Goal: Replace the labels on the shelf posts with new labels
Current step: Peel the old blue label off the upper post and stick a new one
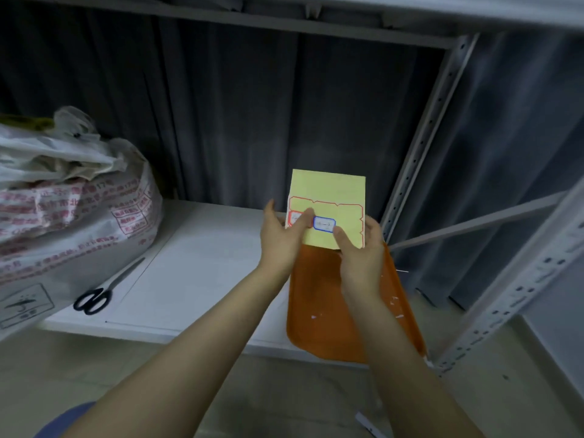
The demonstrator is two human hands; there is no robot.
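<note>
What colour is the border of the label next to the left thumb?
Blue border on the label, white inside, on the yellow sheet. Head view shows it best.

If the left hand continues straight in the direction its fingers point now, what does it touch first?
Probably the yellow label sheet: the left hand already holds its left edge. Past it seems only the dark curtain; depth is unclear.

Dim, soft indoor light, slightly blurred.
My yellow label sheet (328, 197) is the brightest thing; the curtain (237, 105) behind it sinks into deep shadow, the post (420, 147) to its right bows with wide-angle distortion, and edges everywhere look smeared.
</note>
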